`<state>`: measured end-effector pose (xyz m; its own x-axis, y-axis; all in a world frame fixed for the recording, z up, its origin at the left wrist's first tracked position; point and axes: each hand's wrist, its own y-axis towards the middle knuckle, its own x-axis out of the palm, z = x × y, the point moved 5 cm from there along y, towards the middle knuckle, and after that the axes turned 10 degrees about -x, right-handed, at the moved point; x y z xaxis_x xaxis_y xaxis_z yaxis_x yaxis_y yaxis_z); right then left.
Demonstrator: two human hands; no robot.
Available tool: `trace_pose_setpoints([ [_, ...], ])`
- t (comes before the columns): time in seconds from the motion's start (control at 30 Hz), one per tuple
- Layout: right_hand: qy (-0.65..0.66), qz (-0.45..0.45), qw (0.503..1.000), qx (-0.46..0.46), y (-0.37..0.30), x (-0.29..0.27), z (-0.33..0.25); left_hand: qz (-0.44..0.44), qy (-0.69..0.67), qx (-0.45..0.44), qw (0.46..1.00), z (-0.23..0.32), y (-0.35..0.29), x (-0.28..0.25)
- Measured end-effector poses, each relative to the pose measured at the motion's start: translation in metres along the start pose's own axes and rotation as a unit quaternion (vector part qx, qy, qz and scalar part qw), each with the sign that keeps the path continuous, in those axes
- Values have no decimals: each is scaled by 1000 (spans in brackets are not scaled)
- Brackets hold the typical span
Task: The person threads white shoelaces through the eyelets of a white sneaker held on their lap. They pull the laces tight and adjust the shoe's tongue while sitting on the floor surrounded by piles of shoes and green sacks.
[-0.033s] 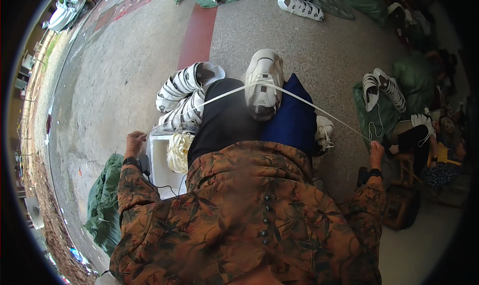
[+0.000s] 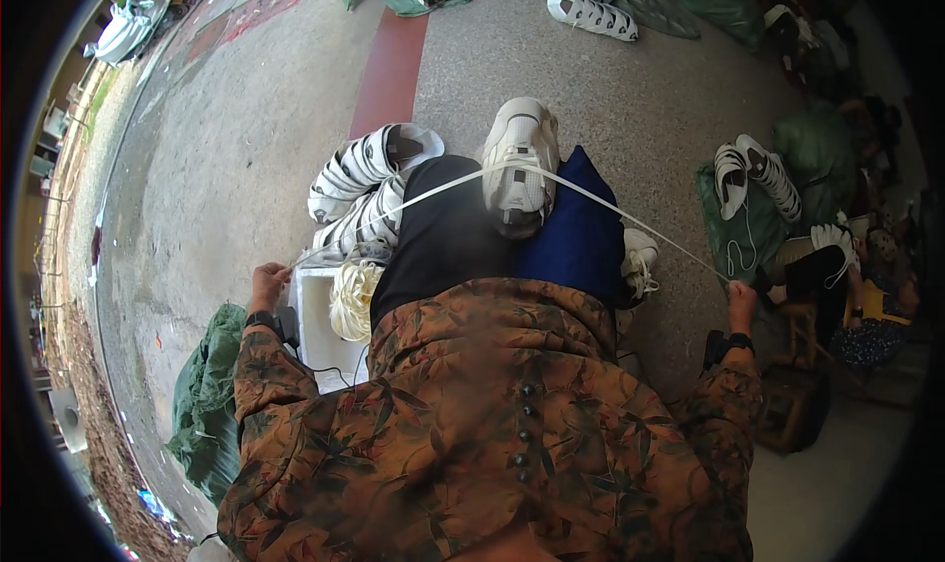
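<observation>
A cream and grey sneaker [image 2: 513,206] rests between my thighs, toe pointing away from me. From its lacing a white shoelace [image 2: 640,221] runs out to both sides in two long, taut stretches. At the left, beside a white foam box [image 2: 306,316], my left hand [image 2: 267,286] is closed on one end of the lace. Far out to the right, my right hand [image 2: 742,304] pinches the other end in a closed fist. Both hands are about level and well apart from the shoe.
Strappy white shoes [image 2: 359,183] are stacked by my left leg, above a cream lace bundle [image 2: 352,301] in the box. A green sack [image 2: 212,395] lies at my left. Another white shoe [image 2: 640,257] sits by my right leg; a person [image 2: 874,301] is at far right.
Both hands have dropped very slightly, still holding the lace ends. The sneaker has not visibly moved.
</observation>
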<state>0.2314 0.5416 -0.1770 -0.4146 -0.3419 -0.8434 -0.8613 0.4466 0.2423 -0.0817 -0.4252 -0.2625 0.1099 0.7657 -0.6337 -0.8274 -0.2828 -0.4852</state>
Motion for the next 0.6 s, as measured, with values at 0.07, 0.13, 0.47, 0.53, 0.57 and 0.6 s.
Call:
trace_pose_setpoints([
  [0.07, -52, -41, 997, 34, -10, 12, 17, 74, 136, -15, 988, 18, -5, 23],
  [0.13, -111, -120, 984, 70, 6, 41, 29, 72, 190, -14, 979, 29, -8, 49],
  [0.47, 455, -281, 843, -45, 100, 155, -365, -522, -71, 166, 834, 315, -155, 204],
  [0.53, 421, -205, 881, -69, 121, 193, -359, -483, -55, 247, 838, 334, -135, 231],
  [0.57, 404, -168, 895, -80, 127, 211, -355, -460, -48, 284, 840, 338, -129, 241],
  [0.6, 436, -130, 889, -59, 128, 219, -354, -442, -85, 243, 859, 345, -133, 244],
])
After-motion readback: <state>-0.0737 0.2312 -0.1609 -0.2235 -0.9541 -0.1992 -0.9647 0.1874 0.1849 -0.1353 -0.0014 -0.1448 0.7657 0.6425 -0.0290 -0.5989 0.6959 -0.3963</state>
